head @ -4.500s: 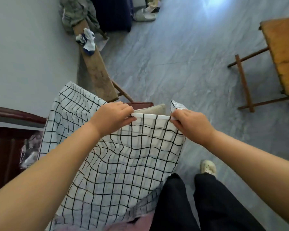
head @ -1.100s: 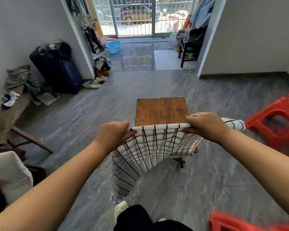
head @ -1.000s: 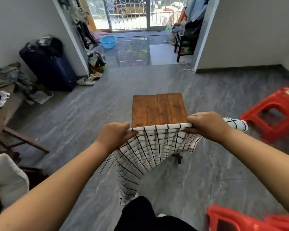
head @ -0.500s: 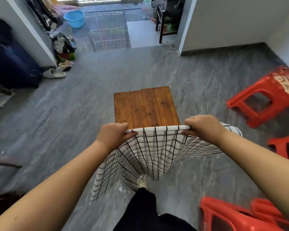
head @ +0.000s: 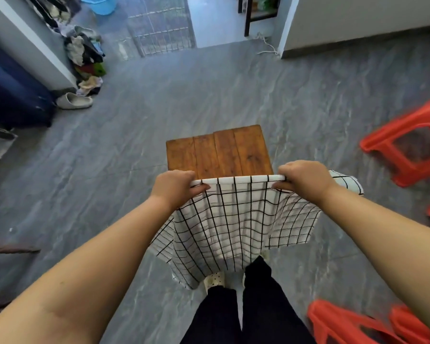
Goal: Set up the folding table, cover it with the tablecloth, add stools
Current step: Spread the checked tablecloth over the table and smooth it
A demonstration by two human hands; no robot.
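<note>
Left hand (head: 171, 187) has its grip pinched on the checked tablecloth (head: 233, 219) at the top hem, and the right hand (head: 305, 181) grip is clamped there too. Cloth hangs before the wooden bench (head: 219, 152), red stool (head: 405, 145) off right.

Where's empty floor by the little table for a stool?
Bare floor lies left of the wooden table, out to the slipper, and past its far edge. The right is crowded with red stools; the held tablecloth blocks the near side.
</note>
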